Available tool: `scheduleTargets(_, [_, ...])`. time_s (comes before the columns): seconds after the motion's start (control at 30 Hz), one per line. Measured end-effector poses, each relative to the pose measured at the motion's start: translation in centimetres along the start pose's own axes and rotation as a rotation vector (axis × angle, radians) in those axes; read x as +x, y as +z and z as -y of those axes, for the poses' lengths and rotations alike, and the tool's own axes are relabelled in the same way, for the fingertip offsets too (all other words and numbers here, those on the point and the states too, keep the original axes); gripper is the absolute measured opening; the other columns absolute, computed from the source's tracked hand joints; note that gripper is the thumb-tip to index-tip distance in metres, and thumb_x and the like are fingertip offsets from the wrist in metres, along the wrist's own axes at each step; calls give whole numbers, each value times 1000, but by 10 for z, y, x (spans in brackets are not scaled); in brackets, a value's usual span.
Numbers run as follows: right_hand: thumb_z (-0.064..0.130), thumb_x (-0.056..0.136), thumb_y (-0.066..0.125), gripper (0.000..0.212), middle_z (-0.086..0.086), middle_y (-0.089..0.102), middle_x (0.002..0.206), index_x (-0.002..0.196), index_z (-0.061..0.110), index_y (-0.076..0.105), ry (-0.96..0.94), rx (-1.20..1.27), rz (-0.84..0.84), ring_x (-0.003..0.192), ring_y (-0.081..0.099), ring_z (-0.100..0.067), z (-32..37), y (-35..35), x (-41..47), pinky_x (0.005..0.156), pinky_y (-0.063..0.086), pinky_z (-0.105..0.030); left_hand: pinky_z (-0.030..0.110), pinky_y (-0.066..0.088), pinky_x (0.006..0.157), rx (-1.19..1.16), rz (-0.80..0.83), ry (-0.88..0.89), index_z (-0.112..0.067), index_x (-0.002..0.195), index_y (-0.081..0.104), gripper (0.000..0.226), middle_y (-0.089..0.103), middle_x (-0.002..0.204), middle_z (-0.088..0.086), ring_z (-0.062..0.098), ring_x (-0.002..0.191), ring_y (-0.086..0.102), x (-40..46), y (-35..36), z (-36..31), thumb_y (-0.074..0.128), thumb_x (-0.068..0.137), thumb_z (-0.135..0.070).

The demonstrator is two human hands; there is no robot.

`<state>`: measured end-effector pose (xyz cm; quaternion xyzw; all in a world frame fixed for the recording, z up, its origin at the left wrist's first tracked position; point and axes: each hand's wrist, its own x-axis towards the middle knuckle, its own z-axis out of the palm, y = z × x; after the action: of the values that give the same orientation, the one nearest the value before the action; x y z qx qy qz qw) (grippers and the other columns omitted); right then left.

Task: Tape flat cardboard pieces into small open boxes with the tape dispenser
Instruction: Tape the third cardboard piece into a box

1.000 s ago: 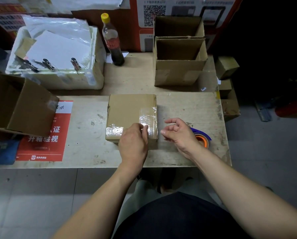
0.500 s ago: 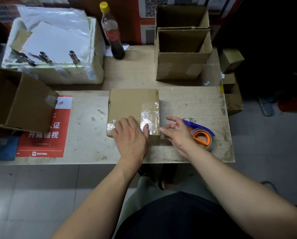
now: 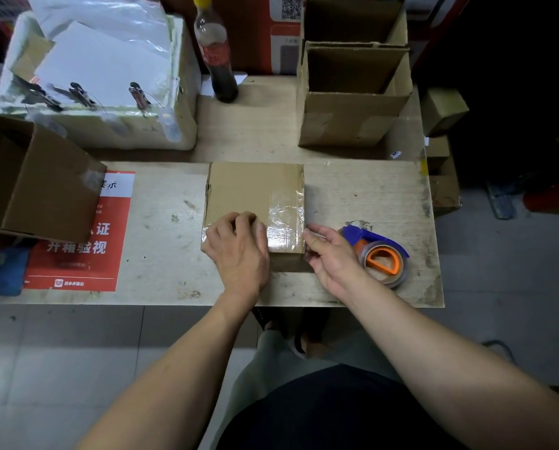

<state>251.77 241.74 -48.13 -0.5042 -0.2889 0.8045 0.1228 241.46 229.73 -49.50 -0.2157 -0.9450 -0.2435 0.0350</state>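
A small cardboard box (image 3: pixel 252 190) lies bottom-up in the middle of the wooden table (image 3: pixel 362 196), with clear tape (image 3: pixel 286 222) across its near right part. My left hand (image 3: pixel 239 251) presses flat on the box's near left top. My right hand (image 3: pixel 331 254) touches the box's near right corner with its fingertips, fingers apart. The blue and orange tape dispenser (image 3: pixel 380 254) lies on the table just right of my right hand, not held.
Two open finished boxes (image 3: pixel 352 118) stand at the back right, another open box (image 3: pixel 41 186) at the left edge. A white foam box (image 3: pixel 103 125) with papers and clips and a dark bottle (image 3: pixel 218 66) stand at the back. A red sheet (image 3: pixel 80 251) lies at left.
My left hand slid left along the box's near edge, flattening onto it. My right hand moved in against the box's right corner. The dispenser stayed where it lay.
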Motion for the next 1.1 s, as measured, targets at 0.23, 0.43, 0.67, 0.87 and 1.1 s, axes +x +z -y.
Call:
scheduleTargets(0.23, [34,92,73,26,0,63,86,116,26,67,257,48,-67,59,45,-10,-15,2,-4,47,28,-22,51,26,103,83,65,10,-15,118,58,66,50,127,10,36,121,43,-6,6,-6,62,85,-72])
scheduleTargets(0.43, [33,107,52,13,-4,60,94,117,31,60,260,-59,-111,51,39,-10,-20,7,2,37,21,-19,52,26,106,110,58,41,-15,125,58,52,48,132,10,35,127,38,-10,8,-6,57,95,-57])
scheduleTargets(0.67, [56,99,57,42,-6,56,110,125,23,53,143,-227,-12,63,43,-13,-9,2,4,44,26,-23,52,27,107,105,68,30,-17,126,56,51,48,132,10,36,128,39,-10,7,-8,55,95,-56])
scheduleTargets(0.87, [44,107,48,23,-10,62,104,121,25,51,151,-289,14,63,48,-18,-5,2,0,48,37,-29,53,30,106,115,68,40,-16,127,56,43,48,131,10,36,128,41,-13,8,-8,50,99,-47])
scheduleTargets(1.1, [61,95,58,44,6,50,74,79,23,44,-240,-1132,79,68,47,-13,13,7,-11,61,38,-32,51,27,106,112,94,31,-17,130,54,42,47,133,8,33,130,37,-13,4,-10,49,99,-45])
